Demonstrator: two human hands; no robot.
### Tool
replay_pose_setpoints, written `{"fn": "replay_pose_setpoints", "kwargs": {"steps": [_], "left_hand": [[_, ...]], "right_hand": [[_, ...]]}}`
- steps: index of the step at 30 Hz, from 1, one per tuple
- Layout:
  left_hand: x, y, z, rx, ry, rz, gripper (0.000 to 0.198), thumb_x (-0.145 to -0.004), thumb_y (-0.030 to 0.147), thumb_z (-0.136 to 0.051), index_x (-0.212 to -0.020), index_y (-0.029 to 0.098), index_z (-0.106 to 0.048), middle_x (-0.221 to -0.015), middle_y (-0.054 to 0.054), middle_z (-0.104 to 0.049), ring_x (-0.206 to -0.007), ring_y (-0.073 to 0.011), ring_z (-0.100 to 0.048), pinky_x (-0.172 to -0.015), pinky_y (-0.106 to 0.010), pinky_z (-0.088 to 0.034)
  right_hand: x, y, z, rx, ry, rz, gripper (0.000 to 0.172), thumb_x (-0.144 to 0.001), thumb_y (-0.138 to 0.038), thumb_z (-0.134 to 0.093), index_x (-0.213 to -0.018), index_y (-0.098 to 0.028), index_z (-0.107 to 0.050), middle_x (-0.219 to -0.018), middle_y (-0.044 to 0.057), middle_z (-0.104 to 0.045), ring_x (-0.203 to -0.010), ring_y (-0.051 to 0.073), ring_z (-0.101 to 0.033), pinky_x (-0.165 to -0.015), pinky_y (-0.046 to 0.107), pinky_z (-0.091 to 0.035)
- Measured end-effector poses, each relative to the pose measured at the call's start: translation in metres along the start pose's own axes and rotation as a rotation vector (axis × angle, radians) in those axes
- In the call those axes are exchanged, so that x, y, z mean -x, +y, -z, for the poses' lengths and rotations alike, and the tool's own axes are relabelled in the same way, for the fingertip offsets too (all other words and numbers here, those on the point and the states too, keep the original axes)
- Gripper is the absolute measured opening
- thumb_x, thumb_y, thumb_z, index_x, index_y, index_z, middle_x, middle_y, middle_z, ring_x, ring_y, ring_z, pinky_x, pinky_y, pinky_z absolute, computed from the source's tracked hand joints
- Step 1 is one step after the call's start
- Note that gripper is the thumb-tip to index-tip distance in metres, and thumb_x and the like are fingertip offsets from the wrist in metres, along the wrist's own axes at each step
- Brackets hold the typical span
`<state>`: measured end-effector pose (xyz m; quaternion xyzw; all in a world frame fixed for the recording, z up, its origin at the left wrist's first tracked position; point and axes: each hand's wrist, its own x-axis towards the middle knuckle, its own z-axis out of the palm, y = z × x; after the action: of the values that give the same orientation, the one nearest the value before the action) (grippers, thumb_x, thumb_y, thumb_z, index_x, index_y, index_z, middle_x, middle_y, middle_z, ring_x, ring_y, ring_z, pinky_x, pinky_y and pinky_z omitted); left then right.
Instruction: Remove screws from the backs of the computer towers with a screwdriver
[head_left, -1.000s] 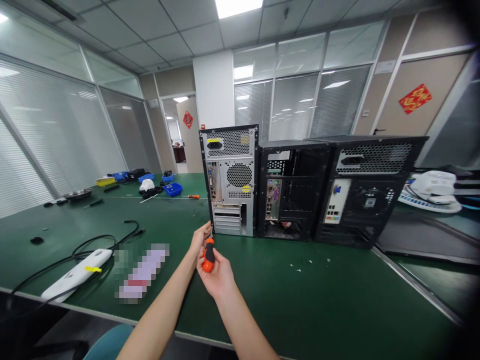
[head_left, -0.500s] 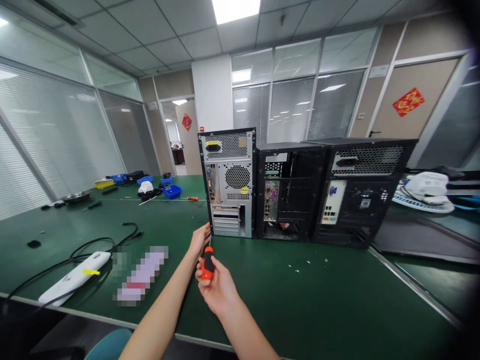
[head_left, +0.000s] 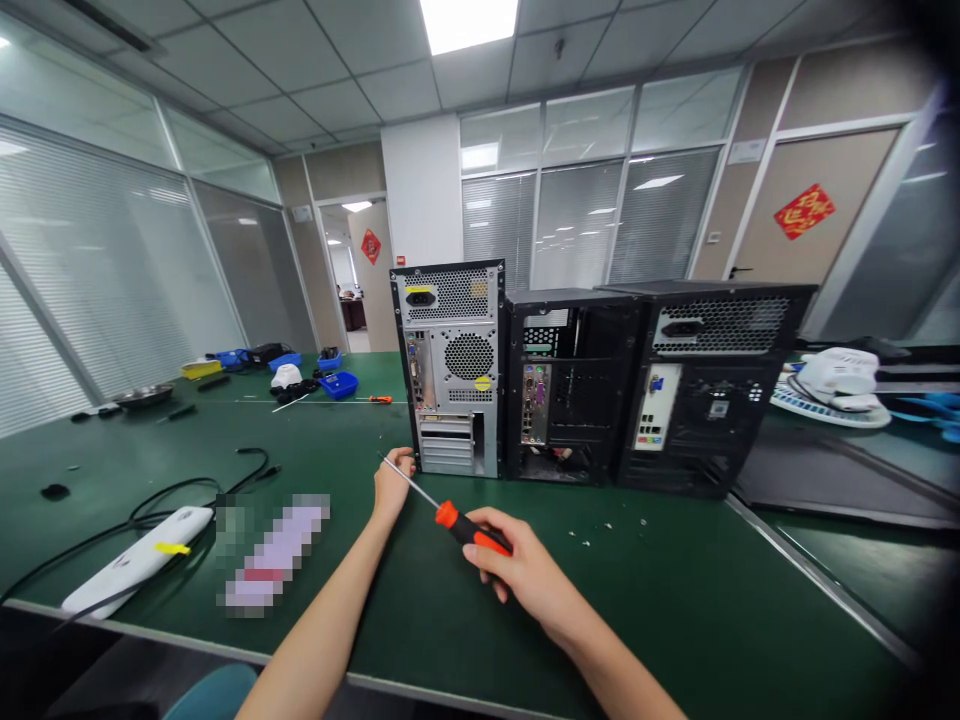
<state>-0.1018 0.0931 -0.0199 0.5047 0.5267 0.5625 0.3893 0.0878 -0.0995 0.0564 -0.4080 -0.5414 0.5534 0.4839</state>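
Note:
My right hand (head_left: 517, 565) is closed around the black and orange handle of a screwdriver (head_left: 450, 516). Its metal shaft points up and left, passing in front of my left hand (head_left: 391, 488), with the tip apart from the computer case. At the lower left corner of the grey-backed computer tower (head_left: 461, 405), my left hand has its fingers curled in; whatever they may hold is hidden. The tower stands upright, its rear panel facing me.
A black open-backed computer case (head_left: 574, 400) and another black case (head_left: 720, 400) stand to the right. Small white scraps (head_left: 586, 543) lie before them. At left are a white power strip (head_left: 142, 560), cables, blue trays (head_left: 339, 385) and another screwdriver (head_left: 381, 400).
My right hand has moved right and slightly down, drawing the screwdriver away from the tower's corner and tilting its shaft to the left. My left hand stays by the corner.

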Motion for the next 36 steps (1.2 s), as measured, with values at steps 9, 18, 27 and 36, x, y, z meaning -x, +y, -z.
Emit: {"fn": "replay_pose_setpoints", "kwargs": {"steps": [9, 18, 27, 36], "left_hand": [[0.048, 0.03, -0.032, -0.464, -0.277, -0.409, 0.019, -0.075, 0.014, -0.042, -0.087, 0.018, -0.056, -0.065, 0.003, -0.054, -0.057, -0.0095, -0.049, -0.059, -0.019, -0.037], [0.101, 0.053, -0.085, -0.803, -0.839, -0.764, 0.022, -0.077, 0.022, -0.047, -0.095, 0.019, -0.058, -0.081, -0.001, -0.061, -0.074, -0.0131, -0.056, -0.07, -0.022, -0.041], [0.116, 0.055, -0.142, -0.817, -0.911, -0.894, 0.034, -0.078, 0.039, -0.056, -0.104, 0.018, -0.058, -0.1, -0.008, -0.058, -0.099, -0.0229, -0.054, -0.086, -0.032, -0.043], [0.118, 0.045, -0.171, -0.868, -0.887, -0.821, 0.031, -0.073, 0.042, -0.062, -0.093, 0.019, -0.061, -0.091, -0.007, -0.056, -0.092, -0.0232, -0.054, -0.081, -0.034, -0.044]], "right_hand": [[0.001, -0.01, 0.086, 0.881, 0.059, 0.437, 0.027, -0.08, -0.02, -0.051, -0.106, -0.025, -0.056, -0.099, 0.005, -0.057, -0.093, 0.019, -0.05, -0.084, 0.036, -0.039], [0.004, 0.028, 0.156, 1.159, 0.054, 0.47, 0.025, -0.087, -0.025, -0.038, -0.111, -0.025, -0.047, -0.105, 0.006, -0.055, -0.096, 0.02, -0.049, -0.084, 0.039, -0.042], [0.0, 0.03, 0.167, 1.117, 0.321, 0.565, 0.024, -0.086, -0.026, -0.042, -0.109, -0.024, -0.047, -0.105, 0.006, -0.056, -0.099, 0.02, -0.05, -0.087, 0.038, -0.042], [-0.002, 0.037, 0.177, 1.088, 0.468, 0.603, 0.026, -0.084, -0.03, -0.045, -0.109, -0.023, -0.048, -0.104, 0.007, -0.057, -0.1, 0.021, -0.05, -0.089, 0.039, -0.041]]}}
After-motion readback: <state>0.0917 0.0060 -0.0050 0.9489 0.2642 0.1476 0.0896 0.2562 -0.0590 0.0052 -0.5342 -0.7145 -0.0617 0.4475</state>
